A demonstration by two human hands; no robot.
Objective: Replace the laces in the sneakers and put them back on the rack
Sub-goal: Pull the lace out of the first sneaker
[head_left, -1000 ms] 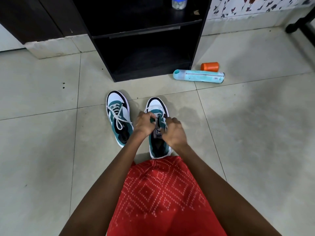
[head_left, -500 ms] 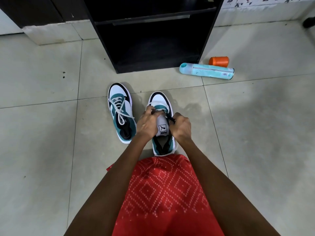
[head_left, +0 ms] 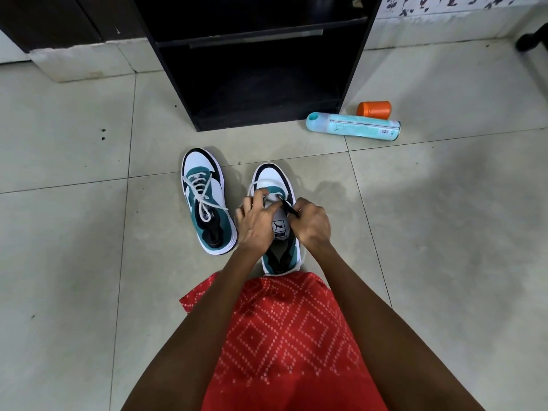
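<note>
Two white, teal and black sneakers stand side by side on the tiled floor. The left sneaker (head_left: 207, 203) is fully laced with a white lace tied in a bow. Over the right sneaker (head_left: 275, 179) both hands work at the tongue. My left hand (head_left: 256, 223) pinches the white lace (head_left: 261, 183), which loops across the toe end. My right hand (head_left: 311, 222) pinches a thin dark lace end (head_left: 287, 206) near the upper eyelets. The white tongue label shows between the hands.
A black shoe rack (head_left: 255, 69) with open shelves stands just beyond the sneakers. To its right on the floor lie a pale blue spray can (head_left: 353, 126) and an orange cap (head_left: 374, 109). My red patterned garment (head_left: 284, 336) covers my knees below.
The tongue of the right sneaker got uncovered as both hands moved apart to its sides. The white lace now loops over the toe end. The view shifted slightly.
</note>
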